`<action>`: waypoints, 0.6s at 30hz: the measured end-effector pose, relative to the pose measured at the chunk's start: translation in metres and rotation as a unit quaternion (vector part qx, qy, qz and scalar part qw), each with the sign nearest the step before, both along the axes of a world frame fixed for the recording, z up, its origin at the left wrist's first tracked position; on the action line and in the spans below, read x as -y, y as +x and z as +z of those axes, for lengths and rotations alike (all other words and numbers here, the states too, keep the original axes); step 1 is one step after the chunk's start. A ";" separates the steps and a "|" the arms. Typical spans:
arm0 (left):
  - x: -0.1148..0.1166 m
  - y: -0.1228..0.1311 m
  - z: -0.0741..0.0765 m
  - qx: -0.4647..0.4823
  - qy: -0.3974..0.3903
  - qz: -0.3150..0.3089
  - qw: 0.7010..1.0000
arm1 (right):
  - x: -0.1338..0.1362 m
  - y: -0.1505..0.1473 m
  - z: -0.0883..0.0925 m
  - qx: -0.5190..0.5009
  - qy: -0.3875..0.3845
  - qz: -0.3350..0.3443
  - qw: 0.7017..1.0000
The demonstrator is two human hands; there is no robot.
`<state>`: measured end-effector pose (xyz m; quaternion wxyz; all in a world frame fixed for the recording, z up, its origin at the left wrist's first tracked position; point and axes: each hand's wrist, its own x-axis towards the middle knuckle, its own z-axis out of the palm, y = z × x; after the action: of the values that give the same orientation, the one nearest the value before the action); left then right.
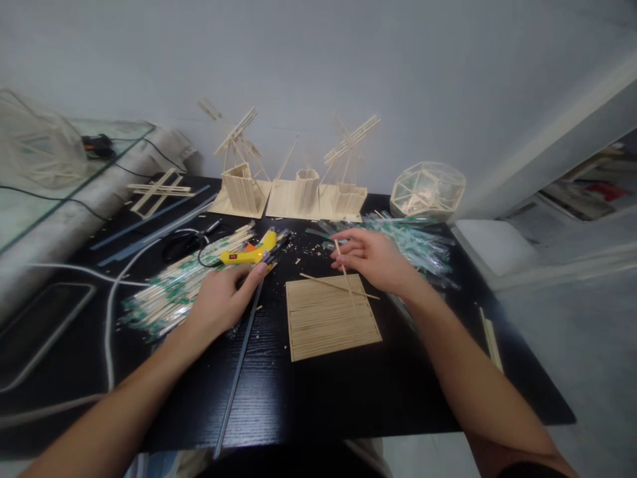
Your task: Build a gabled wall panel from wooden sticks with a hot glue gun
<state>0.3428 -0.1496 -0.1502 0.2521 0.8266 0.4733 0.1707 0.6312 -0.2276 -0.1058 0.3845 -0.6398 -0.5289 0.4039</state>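
My left hand is closed around a dark hand tool with some yellow on it. Its exact kind is partly hidden by my fingers and blur. Just beyond those fingers lies a yellow glue gun. My right hand pinches a thin wooden stick, which slants down over a flat panel of sticks laid side by side. Another thin stick rests across the panel's far edge. A long grey-blue rod runs from below my left hand toward the table's front edge.
Wrapped sticks are heaped left, green-and-clear wrappers right. Behind stand wooden windmill-like models and a faceted frame. A white cable loops at left. Wood crumbs dot the black table.
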 end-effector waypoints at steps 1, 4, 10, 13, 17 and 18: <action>0.000 0.000 0.000 0.001 0.003 0.004 1.000 | 0.000 -0.001 -0.001 -0.002 -0.006 0.002 1.000; 0.000 0.000 0.001 0.001 0.009 0.009 1.000 | -0.001 -0.006 -0.006 0.004 -0.020 0.011 1.000; -0.001 -0.001 -0.001 -0.001 0.007 0.012 1.000 | -0.003 -0.025 -0.027 0.095 -0.008 0.068 0.993; -0.001 -0.001 -0.001 0.005 0.006 0.010 1.000 | -0.002 -0.036 -0.035 0.155 -0.009 0.087 0.984; -0.001 -0.001 -0.001 0.009 0.001 0.008 1.000 | -0.001 -0.048 -0.041 0.235 -0.012 0.114 0.965; -0.001 -0.001 0.000 0.006 -0.001 0.008 1.000 | 0.000 -0.050 -0.042 0.253 -0.012 0.123 0.959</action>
<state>0.3419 -0.1484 -0.1503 0.2546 0.8212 0.4788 0.1777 0.5817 -0.2271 -0.1481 0.1771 -0.6556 -0.6788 0.2793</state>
